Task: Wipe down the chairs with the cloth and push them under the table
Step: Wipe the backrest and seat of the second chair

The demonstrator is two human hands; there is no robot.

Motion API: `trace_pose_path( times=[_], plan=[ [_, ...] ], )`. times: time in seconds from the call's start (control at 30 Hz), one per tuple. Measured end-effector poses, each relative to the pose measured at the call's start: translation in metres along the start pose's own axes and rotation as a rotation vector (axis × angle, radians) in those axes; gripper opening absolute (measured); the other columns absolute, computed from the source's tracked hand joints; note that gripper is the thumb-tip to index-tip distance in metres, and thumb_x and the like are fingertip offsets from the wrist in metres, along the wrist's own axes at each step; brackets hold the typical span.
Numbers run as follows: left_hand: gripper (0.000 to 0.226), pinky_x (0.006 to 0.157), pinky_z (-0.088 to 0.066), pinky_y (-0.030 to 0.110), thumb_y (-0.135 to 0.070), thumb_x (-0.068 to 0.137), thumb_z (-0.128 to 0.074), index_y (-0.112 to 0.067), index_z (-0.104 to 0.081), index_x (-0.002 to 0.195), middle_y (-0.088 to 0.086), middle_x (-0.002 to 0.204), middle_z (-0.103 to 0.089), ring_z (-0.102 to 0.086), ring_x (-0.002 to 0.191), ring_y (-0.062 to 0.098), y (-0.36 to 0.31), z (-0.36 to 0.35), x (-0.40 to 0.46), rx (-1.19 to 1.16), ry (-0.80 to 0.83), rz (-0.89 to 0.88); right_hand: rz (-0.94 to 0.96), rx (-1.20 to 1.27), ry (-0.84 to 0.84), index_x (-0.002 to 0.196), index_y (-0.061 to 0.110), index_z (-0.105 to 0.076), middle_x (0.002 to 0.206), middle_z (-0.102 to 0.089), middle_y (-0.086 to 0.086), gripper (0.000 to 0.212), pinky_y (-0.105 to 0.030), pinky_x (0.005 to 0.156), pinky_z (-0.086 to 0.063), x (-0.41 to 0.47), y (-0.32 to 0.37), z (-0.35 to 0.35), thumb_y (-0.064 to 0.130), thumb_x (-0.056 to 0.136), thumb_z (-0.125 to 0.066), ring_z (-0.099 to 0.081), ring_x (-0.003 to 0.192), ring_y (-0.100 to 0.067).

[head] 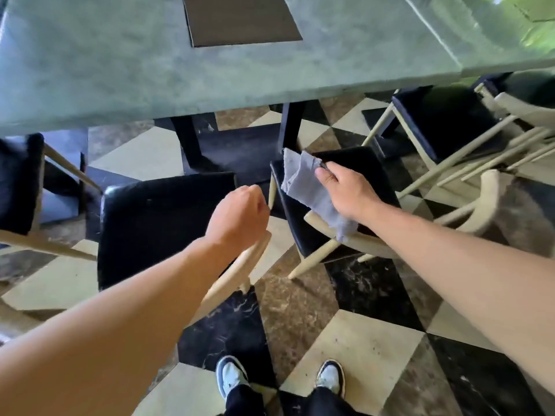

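A grey cloth [312,193] lies across the black seat of a cream-framed chair [366,166] in the middle of the view, and my right hand [348,190] presses down on it with fingers spread over the cloth. To its left stands a second chair with a black seat [156,223]. My left hand [240,214] is curled into a loose fist above the cream backrest [240,265] of that left chair, seemingly resting on its top rail. Both chairs stand out from the green table [120,70], whose edge runs across the top.
Another cream chair with a black seat [444,121] stands at the right, part way under the table. A fourth black seat [18,181] shows at the left edge. A dark placemat [240,19] lies on the table. The table's black legs [189,142] stand on a checkered floor.
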State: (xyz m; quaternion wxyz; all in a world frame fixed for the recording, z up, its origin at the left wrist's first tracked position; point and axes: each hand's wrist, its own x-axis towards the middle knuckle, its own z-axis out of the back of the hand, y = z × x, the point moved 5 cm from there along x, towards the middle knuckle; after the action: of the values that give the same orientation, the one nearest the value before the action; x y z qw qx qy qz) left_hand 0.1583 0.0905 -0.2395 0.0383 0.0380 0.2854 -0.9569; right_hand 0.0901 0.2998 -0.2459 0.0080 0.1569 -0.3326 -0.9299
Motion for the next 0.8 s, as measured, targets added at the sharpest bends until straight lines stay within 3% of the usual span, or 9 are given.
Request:
trace_pose_path(
  times=[0.1,0.23,0.4,0.5,0.6,0.7,0.8],
  plan=[
    [0.02,0.073,-0.052,0.043,-0.018,0.097,-0.046,-0.009,-0.061,0.086,0.003,0.089,-0.063,-0.058,0.079,0.024,-0.038,-0.027,-0.008,0.017,0.011,-0.056,0.004,0.083,0.07,0.108,0.026,-0.063,0.109,-0.066,0.006,0.028,-0.03,0.083,-0.041,-0.024,-0.032,0.019,0.047,0.104,-0.045,-0.06,0.104,-0.018],
    [0.02,0.08,-0.052,0.04,-0.012,0.097,-0.043,-0.008,-0.063,0.1,0.009,0.103,-0.067,-0.06,0.089,0.026,-0.054,-0.057,-0.01,-0.061,0.029,0.145,0.09,0.154,0.139,0.134,0.036,-0.06,0.129,-0.066,0.007,0.037,-0.043,0.102,-0.047,-0.035,-0.055,0.013,0.051,0.102,-0.047,-0.06,0.118,-0.019],
    [0.021,0.081,-0.047,0.037,-0.003,0.095,-0.044,-0.004,-0.061,0.107,0.012,0.106,-0.066,-0.06,0.097,0.031,-0.054,-0.067,-0.018,-0.063,-0.089,0.421,0.286,-0.31,0.252,0.151,0.05,-0.028,0.149,-0.049,0.014,0.052,-0.049,0.1,-0.04,-0.029,-0.059,-0.016,0.055,0.102,-0.041,-0.05,0.125,-0.031],
    [0.011,0.076,-0.042,0.033,-0.008,0.096,-0.047,-0.009,-0.057,0.1,0.007,0.1,-0.061,-0.055,0.089,0.023,-0.057,-0.067,-0.021,-0.126,-0.195,0.499,0.305,-0.465,0.229,0.156,0.041,-0.017,0.144,-0.053,0.003,0.061,-0.05,0.094,-0.04,-0.027,-0.055,-0.026,0.055,0.101,-0.041,-0.054,0.12,-0.032],
    [0.009,0.072,-0.039,0.029,-0.012,0.098,-0.047,-0.012,-0.055,0.094,0.003,0.095,-0.059,-0.054,0.084,0.02,-0.06,-0.069,-0.024,-0.145,-0.242,0.497,0.267,-0.634,0.099,0.151,0.02,-0.029,0.134,-0.058,-0.007,0.064,-0.049,0.092,-0.04,-0.035,-0.045,-0.037,0.057,0.1,-0.042,-0.058,0.115,-0.035],
    [0.014,0.069,-0.04,0.03,-0.017,0.101,-0.044,-0.013,-0.055,0.093,0.002,0.093,-0.06,-0.055,0.08,0.018,-0.063,-0.076,-0.023,-0.152,-0.241,0.452,0.223,-0.621,0.003,0.134,0.012,-0.043,0.123,-0.062,-0.012,0.056,-0.049,0.089,-0.041,-0.033,-0.033,-0.046,0.055,0.1,-0.043,-0.063,0.106,-0.036],
    [0.018,0.069,-0.037,0.031,-0.02,0.103,-0.041,-0.013,-0.053,0.091,0.003,0.092,-0.06,-0.053,0.078,0.017,-0.064,-0.082,-0.021,-0.18,-0.221,0.436,0.198,-0.524,0.05,0.125,0.012,-0.047,0.118,-0.065,-0.012,0.052,-0.048,0.088,-0.042,-0.021,-0.029,-0.049,0.057,0.1,-0.042,-0.066,0.104,-0.036]
  ],
)
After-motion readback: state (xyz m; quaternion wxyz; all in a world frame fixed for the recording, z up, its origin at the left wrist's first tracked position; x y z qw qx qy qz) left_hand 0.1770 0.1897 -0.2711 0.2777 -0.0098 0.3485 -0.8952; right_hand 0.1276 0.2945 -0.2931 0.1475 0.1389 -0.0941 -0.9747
